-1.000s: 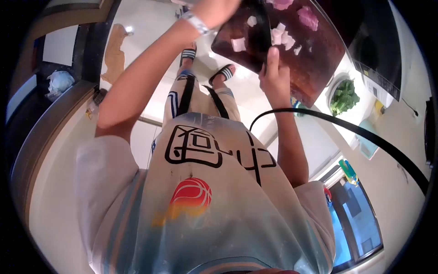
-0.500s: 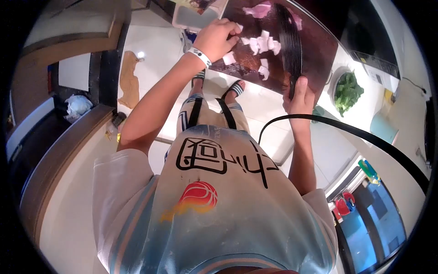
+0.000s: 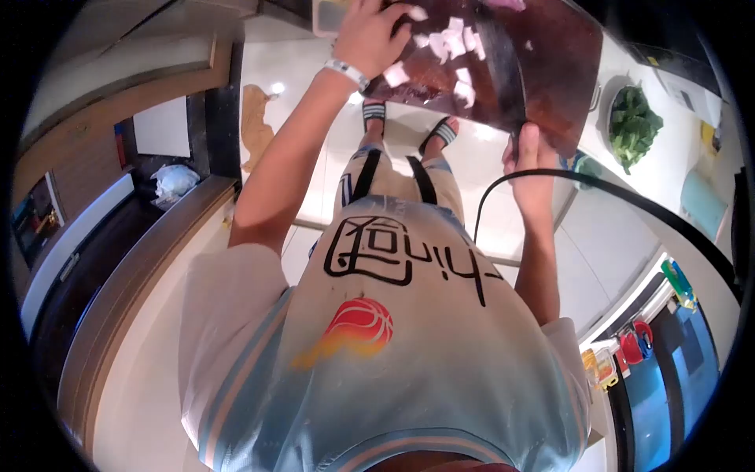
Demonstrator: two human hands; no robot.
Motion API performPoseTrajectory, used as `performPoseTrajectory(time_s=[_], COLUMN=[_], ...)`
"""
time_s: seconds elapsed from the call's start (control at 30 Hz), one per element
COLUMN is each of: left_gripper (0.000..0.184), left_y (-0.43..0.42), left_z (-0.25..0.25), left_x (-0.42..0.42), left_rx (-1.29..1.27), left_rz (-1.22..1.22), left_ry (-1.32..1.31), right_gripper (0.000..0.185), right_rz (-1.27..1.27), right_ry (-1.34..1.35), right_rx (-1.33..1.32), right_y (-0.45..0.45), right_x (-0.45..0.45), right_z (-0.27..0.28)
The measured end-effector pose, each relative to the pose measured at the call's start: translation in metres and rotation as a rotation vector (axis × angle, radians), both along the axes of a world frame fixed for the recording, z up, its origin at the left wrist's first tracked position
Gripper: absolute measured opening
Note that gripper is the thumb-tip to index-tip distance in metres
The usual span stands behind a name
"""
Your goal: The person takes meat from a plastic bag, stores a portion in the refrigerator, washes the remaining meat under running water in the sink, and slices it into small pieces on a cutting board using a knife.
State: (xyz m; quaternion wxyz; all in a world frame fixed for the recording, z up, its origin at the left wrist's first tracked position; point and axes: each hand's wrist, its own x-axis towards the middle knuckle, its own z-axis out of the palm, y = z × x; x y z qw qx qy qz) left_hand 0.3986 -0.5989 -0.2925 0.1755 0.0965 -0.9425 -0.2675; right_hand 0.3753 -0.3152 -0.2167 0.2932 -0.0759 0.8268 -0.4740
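My right hand [image 3: 528,149] is wrapped round the dark handle of a knife. Its broad, dark knife blade [image 3: 503,67] lies over the brown cutting board [image 3: 562,79], partly blurred and blending into the wood. Across the board is my left hand [image 3: 371,35], wearing a pale wristband, with thumb and forefinger apart and a small pale chunk at the fingertip. Between the hands are several pale pink chunks [image 3: 452,39] that look like cut meat. One chunk [image 3: 395,75] sits below my left thumb. A larger pink piece [image 3: 505,4] is cut off by the top edge.
To the right, leafy greens [image 3: 634,126] fill a bowl on the white counter [image 3: 668,169]. A black strap [image 3: 598,182] arcs across the right side. A pale container [image 3: 329,17] is beside my left hand. My striped slippers [image 3: 374,118] rest on the tiled floor below.
The view has shifted, so the board and both hands appear higher in the picture. The blade looks more slanted and now shows blurred. My right hand keeps its grip on the handle.
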Motion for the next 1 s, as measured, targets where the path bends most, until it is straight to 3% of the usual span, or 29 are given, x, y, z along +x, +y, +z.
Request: performPoseTrajectory(time_s=[0.1,0.17,0.2,0.37,0.5,0.73,0.87,1.0], left_gripper=[0.019,0.018,0.016,0.02,0.028,0.022,0.021,0.021], left_y=[-0.008,-0.016,-0.014,-0.004,0.016,0.02,0.015,-0.01], left_z=[0.0,0.012,0.017,0.009,-0.003,-0.019,-0.026,-0.02], left_x=[-0.003,0.01,0.02,0.087,0.099,0.081,0.073,0.057], left_rx=[0.237,0.317,0.525,0.176,0.004,-0.067,-0.074,-0.086], left_rz=[-0.111,-0.046,0.085,-0.01,-0.17,-0.225,-0.291,-0.537], left_ry=[0.052,0.062,0.039,0.014,0.091,0.162,0.193,0.143], right_gripper=[0.057,0.054,0.053,0.048,0.03,0.036,0.039,0.041], right_rz=[0.006,0.008,-0.001,0.194,0.194,0.345,0.263,0.191], right_ry=[0.008,-0.046,-0.065,-0.049,-0.125,-0.07,-0.147,-0.104], right_rx=[-0.015,0.026,0.023,0.003,-0.023,0.111,0.16,0.102], right_y=[-0.002,-0.001,-0.002,-0.013,-0.027,-0.041,-0.037,-0.03], right_x=[0.003,0.006,0.009,0.022,0.028,0.019,0.016,0.014], right_z=[0.002,0.003,0.002,-0.001,-0.011,-0.003,0.0,0.0])
